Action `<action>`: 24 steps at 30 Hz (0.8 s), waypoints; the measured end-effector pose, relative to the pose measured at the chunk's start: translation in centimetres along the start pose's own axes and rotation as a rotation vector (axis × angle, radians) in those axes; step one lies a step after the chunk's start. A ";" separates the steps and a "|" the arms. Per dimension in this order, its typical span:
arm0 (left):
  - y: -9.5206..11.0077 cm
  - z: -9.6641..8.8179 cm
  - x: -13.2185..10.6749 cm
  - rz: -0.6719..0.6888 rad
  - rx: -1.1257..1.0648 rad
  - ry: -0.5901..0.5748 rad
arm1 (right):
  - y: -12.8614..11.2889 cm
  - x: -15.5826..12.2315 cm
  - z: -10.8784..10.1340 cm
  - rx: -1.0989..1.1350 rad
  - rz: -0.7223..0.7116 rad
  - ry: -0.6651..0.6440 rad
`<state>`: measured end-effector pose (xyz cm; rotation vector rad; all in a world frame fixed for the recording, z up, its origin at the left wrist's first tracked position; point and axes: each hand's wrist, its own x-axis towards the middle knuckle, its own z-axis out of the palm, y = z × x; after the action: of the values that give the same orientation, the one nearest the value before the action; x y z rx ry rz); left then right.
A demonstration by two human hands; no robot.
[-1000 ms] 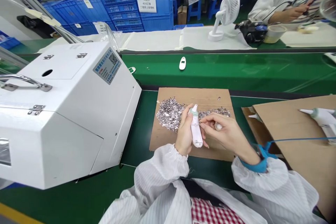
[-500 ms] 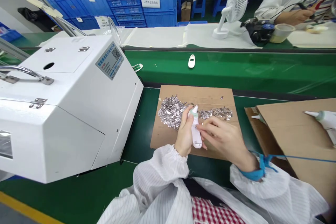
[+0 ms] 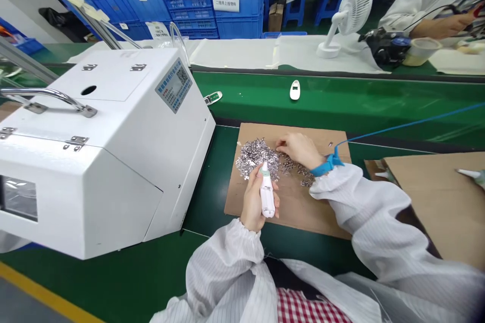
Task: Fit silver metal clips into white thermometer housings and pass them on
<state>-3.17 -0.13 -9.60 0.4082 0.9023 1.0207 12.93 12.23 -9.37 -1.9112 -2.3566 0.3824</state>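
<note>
My left hand [image 3: 253, 204] is wrapped round a small white thermometer body [image 3: 267, 196], held upright with its pale green tip pointing away from me. My right hand [image 3: 299, 149] has reached forward onto a heap of small shiny metal clips [image 3: 257, 154] on a brown cardboard sheet [image 3: 291, 207]. Its fingers are curled down into the clips and pinched; what they hold is too small to make out. A blue wrist strap [image 3: 326, 164] with a blue cord is on my right wrist.
A large white machine box [image 3: 98, 146] with a metal handle stands at my left. Beyond the cardboard runs a green conveyor belt [image 3: 379, 103] carrying a white thermometer [image 3: 294, 90]. A second cardboard sheet [image 3: 435, 197] lies right. A white fan [image 3: 346, 17], blue crates and other workers are behind.
My right hand left the thermometer and moved forward to the clip heap. My left hand kept the thermometer, and the view shifted left.
</note>
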 end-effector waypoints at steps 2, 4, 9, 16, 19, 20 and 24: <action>0.2 -0.2 -0.1 -0.001 -0.015 0.016 | -0.4 0.5 0.2 -0.031 0.001 -0.025; 0.3 -0.5 -0.2 -0.007 -0.027 0.029 | -0.7 0.5 0.4 -0.066 -0.010 -0.044; 0.4 -0.6 0.1 0.011 -0.023 0.011 | -1.4 0.5 0.6 -0.125 -0.069 -0.065; 0.4 -0.3 0.6 -0.001 -0.052 -0.005 | -0.9 -1.6 -1.4 0.043 -0.124 0.053; 0.5 -0.1 1.0 -0.031 -0.071 -0.035 | -0.5 -4.1 -2.7 0.185 -0.183 0.209; 0.4 0.1 1.1 -0.040 -0.076 -0.048 | -0.4 -5.0 -2.9 0.216 -0.190 0.253; 0.4 0.9 1.4 -0.051 -0.072 -0.099 | -0.2 -8.2 -3.4 0.407 -0.133 0.327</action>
<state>-2.33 1.35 -9.44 0.3706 0.7809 0.9752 15.27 4.65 -5.28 -1.4957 -1.9963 0.4554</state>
